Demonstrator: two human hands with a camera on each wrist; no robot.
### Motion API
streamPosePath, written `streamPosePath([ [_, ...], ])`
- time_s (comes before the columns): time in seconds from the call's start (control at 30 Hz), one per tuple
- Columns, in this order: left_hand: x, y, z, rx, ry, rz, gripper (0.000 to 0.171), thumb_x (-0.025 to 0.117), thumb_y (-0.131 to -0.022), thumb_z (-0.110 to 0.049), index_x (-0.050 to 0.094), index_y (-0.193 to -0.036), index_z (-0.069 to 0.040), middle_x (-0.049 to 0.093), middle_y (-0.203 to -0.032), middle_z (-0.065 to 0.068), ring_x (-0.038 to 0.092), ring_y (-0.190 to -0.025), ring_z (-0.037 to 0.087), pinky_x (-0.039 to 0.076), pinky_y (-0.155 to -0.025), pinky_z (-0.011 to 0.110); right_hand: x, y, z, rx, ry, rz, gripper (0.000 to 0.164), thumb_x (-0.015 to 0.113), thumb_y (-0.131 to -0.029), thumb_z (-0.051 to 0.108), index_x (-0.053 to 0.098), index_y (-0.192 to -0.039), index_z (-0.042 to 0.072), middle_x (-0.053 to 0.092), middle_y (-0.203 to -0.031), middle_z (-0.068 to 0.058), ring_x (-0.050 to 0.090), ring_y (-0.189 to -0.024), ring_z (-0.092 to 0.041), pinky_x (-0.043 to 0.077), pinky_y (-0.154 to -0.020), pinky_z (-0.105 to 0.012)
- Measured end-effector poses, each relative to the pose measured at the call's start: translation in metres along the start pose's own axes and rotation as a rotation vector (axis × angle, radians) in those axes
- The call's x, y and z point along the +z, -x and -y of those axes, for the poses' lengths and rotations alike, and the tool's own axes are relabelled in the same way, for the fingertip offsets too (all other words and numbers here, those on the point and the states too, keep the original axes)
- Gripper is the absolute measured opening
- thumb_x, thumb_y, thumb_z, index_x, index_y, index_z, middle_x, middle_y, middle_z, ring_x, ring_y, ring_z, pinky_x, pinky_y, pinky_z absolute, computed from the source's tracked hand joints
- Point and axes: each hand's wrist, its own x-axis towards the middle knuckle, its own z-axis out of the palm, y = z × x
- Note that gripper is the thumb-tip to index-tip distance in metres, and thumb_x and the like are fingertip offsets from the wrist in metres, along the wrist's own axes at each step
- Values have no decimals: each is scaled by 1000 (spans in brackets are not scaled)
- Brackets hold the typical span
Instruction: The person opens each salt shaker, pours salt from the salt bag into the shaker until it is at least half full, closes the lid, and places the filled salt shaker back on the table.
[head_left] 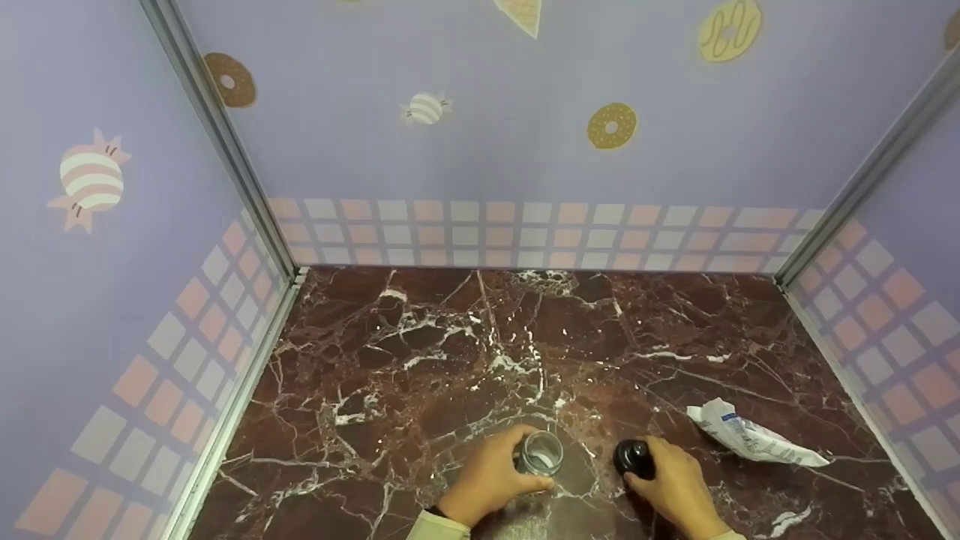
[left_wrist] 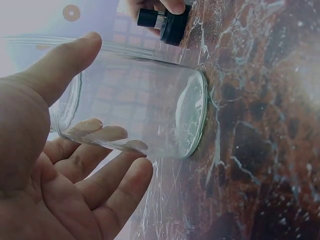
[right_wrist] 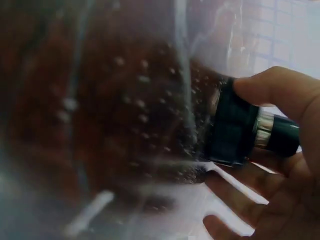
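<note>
A clear, open-topped glass jar (head_left: 541,454) stands on the dark red marbled tabletop, close in front of me. My left hand (head_left: 491,472) holds it from the left, with the thumb on one side and the fingers on the other. In the left wrist view the jar (left_wrist: 135,105) shows see-through walls and a thick base. To its right, my right hand (head_left: 679,480) grips a black lid (head_left: 632,457). In the right wrist view, thumb and fingers are around the lid (right_wrist: 232,127), which has a silver band and a black knob.
A crumpled white packet (head_left: 750,435) with a blue mark lies to the right of my right hand. Small white specks dot the marbled tabletop (head_left: 450,375). Lilac panels with printed sweets enclose the left, back and right sides.
</note>
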Motion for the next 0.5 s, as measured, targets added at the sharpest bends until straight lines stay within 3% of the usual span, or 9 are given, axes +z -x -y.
streamPosePath([
  [0.27, 1, 1, 2, -10, 47, -2, 70, 96, -67, -35, 66, -127, -19, 72, -118, 1, 70, -103, 20, 58, -93, 37, -8, -6, 2, 132, -34, 148, 76, 90, -76, 30, 60, -137, -3, 64, -131, -29, 60, -119, -50, 51, -95, -66],
  [0.5, 3, -1, 3, -18, 77, 6, 70, 96, -67, -35, 65, -128, -21, 72, -118, 2, 70, -104, 22, 58, -94, 41, -5, -3, 0, 145, -48, 136, 75, 89, -79, 30, 58, -139, -2, 61, -134, -30, 58, -123, -50, 50, -96, -67],
])
